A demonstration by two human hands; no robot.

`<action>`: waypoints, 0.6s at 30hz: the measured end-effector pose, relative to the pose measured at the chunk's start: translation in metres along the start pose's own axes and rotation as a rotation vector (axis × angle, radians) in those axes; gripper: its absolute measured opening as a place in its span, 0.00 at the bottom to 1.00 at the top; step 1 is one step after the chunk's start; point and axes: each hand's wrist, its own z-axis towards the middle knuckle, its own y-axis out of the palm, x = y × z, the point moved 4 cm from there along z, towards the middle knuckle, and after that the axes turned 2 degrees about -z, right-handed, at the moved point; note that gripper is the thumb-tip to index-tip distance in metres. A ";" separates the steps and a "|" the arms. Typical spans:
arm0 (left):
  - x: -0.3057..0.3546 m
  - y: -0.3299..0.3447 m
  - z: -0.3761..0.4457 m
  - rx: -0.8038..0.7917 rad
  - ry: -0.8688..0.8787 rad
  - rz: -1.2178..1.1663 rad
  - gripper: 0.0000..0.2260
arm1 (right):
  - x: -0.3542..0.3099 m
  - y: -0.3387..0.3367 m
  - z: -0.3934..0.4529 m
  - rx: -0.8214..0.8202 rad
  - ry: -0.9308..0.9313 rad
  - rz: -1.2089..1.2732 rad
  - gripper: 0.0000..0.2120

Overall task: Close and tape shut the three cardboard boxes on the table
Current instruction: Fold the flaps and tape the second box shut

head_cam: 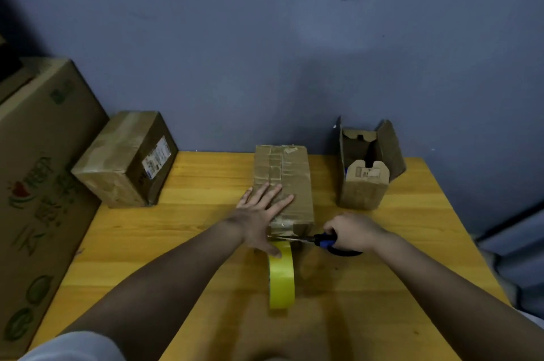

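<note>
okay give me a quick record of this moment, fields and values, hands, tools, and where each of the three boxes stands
left hand: flat, fingers straight, pressing the top of the middle box
right hand: grips the blue-handled scissors, blades pointing left at the box's near end
tape roll: yellow, standing on edge on the table, just in front of the middle box
middle box: closed, tape along its top
left box: closed, taped, printed label on one side
right box: flaps standing open, not taped
large carton: far left, beside the table
</note>
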 end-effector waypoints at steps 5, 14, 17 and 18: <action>0.000 0.000 0.001 -0.004 0.000 0.023 0.56 | -0.002 0.002 0.000 -0.007 0.019 -0.035 0.04; -0.001 0.000 0.002 0.011 0.002 0.006 0.56 | 0.037 0.044 -0.030 0.104 0.185 0.088 0.10; 0.000 0.000 0.002 0.008 0.000 -0.001 0.56 | 0.048 0.078 -0.046 0.099 0.287 0.128 0.16; -0.001 0.000 0.002 0.011 0.001 -0.002 0.57 | 0.048 0.089 -0.049 0.088 0.322 0.130 0.19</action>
